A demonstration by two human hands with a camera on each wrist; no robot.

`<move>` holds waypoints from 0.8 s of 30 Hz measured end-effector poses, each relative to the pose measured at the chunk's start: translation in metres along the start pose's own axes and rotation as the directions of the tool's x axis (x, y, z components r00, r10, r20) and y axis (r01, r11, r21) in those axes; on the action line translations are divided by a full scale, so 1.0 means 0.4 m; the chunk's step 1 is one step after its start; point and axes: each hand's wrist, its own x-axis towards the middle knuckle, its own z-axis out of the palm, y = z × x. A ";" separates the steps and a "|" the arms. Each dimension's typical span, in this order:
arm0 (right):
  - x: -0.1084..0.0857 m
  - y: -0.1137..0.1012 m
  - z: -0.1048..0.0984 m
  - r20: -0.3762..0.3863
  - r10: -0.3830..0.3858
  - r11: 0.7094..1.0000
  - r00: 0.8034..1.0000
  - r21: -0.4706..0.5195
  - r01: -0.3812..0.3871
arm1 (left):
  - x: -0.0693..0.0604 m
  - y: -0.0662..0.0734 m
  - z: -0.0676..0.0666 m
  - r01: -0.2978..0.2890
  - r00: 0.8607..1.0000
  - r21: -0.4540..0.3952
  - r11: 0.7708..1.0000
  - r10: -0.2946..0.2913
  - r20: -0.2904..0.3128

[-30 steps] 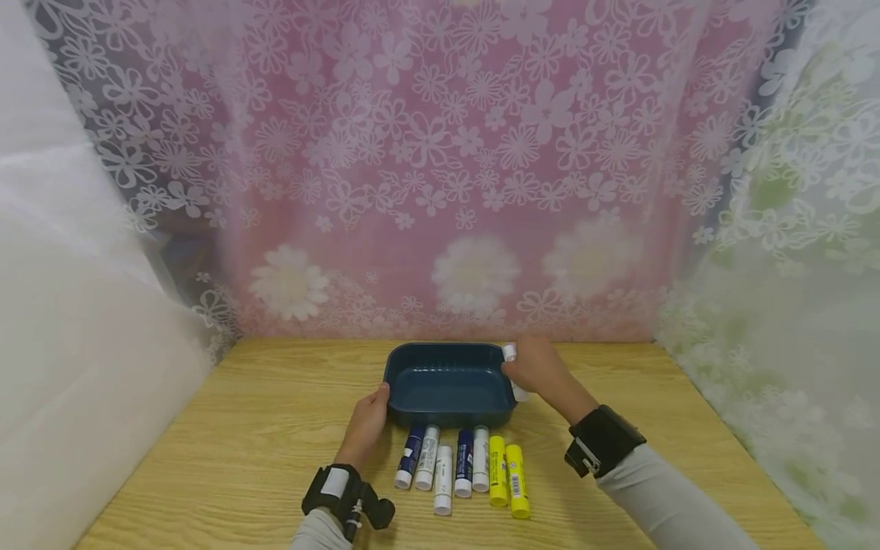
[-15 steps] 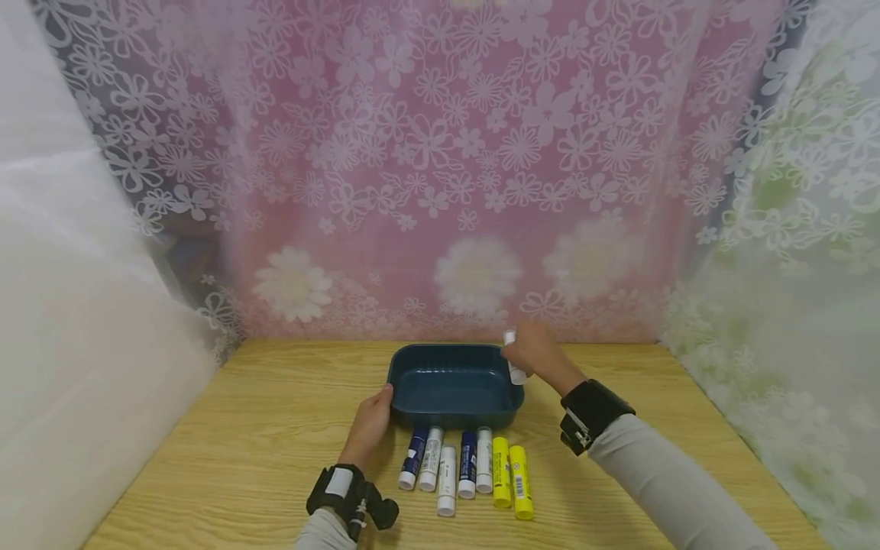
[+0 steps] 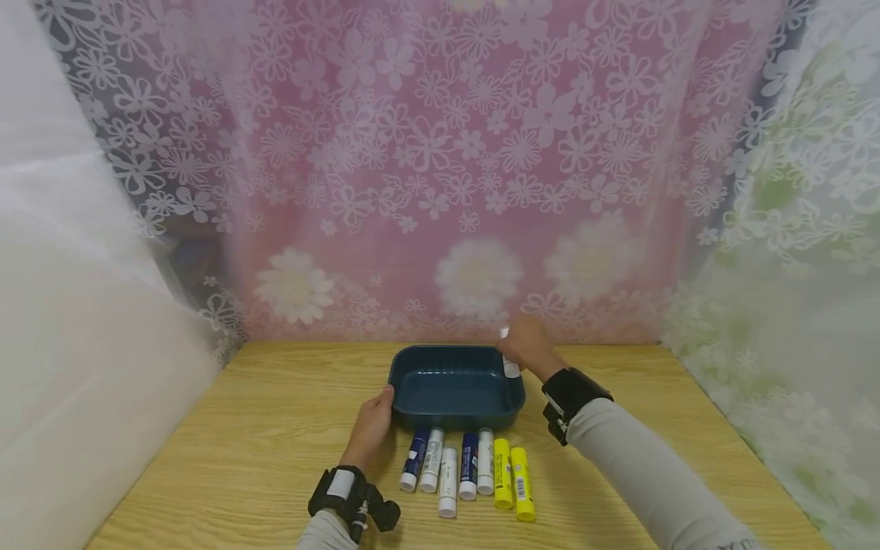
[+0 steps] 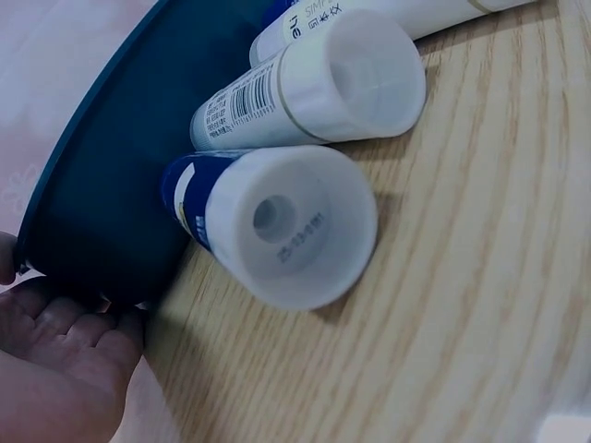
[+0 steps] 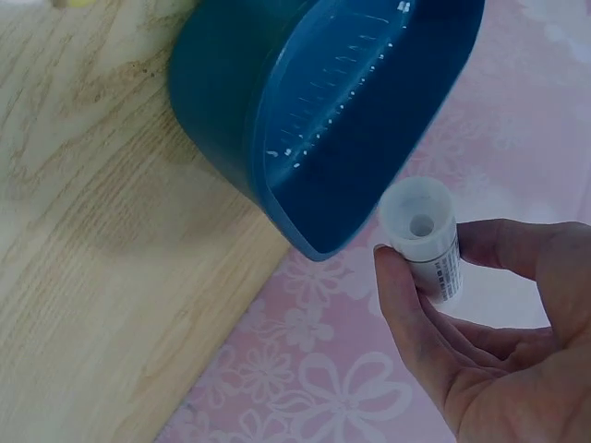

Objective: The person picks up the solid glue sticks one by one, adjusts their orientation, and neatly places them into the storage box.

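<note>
Right grip (image 3: 528, 344): pinching held white stick (image 3: 511, 370), snug from both sides.
Held white stick: off the surface (image 3: 275, 458), tilted, at 2 o'clock corner of blue tray (image 3: 440, 393); hollow end facing right wrist view. Touching rim or not: can't tell.
Left grip (image 3: 371, 426): grasping blue tray at 8 o'clock, rim to underside.
Blue tray: hollow side up, at 12 o'clock from stick row.
Stick row: lying on surface, tray's 7 round to 5 o'clock.
Order from 7: navy stick (image 3: 414, 460), barcoded white stick (image 3: 431, 460), jutting white stick (image 3: 448, 483), second navy stick (image 3: 469, 466), inner white stick (image 3: 485, 461), yellow stick (image 3: 503, 473), second yellow stick (image 3: 522, 484).
White ends: toward 6 o'clock on all but yellows.
Backdrop: pink floral sheet (image 3: 385, 191) at 12 o'clock, white sheet (image 3: 89, 344) at 9.
</note>
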 end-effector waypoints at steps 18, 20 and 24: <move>-0.031 -0.004 0.099 -0.120 -0.230 0.973 0.966 -0.045 0.226 | 0.004 -0.005 0.000 0.020 1.000 -0.011 1.000 -0.020 -0.006; -0.031 0.000 0.112 -0.091 -0.195 0.981 0.977 -0.025 0.194 | 0.003 -0.004 -0.001 0.017 1.000 -0.004 1.000 -0.017 -0.010; -0.022 0.009 0.133 -0.044 -0.095 0.995 0.995 0.015 0.095 | 0.000 -0.006 0.000 0.019 1.000 -0.009 1.000 -0.019 -0.003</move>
